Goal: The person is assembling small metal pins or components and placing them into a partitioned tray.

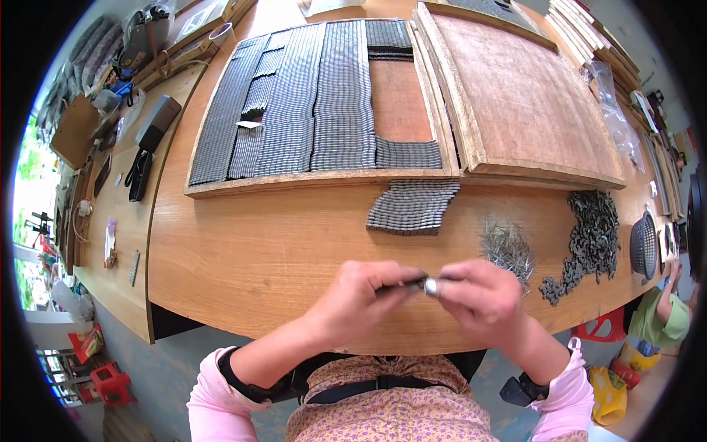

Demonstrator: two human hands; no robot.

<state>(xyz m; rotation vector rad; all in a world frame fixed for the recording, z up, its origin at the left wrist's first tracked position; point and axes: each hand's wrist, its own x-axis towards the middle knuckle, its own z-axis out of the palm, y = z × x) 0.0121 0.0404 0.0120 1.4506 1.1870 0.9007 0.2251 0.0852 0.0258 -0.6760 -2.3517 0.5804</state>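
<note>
Above the near edge of the wooden table [221, 258], my two hands meet fingertip to fingertip. My left hand [361, 291] pinches a small dark piece [401, 286] that is mostly covered by the fingers. Closed too, my right hand [486, 295] presses up against it; a shiny silver band [431, 286] shows at its fingertips, and whatever it grips is hidden. Just beyond them lies a grey mat of linked small pieces [412, 206]. To the right are a heap of thin metal pins [507, 250] and a pile of loose dark links [593, 236].
A shallow wooden tray [317, 179] holding several long linked dark strips stands at the back. Beside it is a wooden board with a raised frame [530, 96]. A grey basket [644, 247] sits at the right edge. On the left side table lies a dark box [158, 121].
</note>
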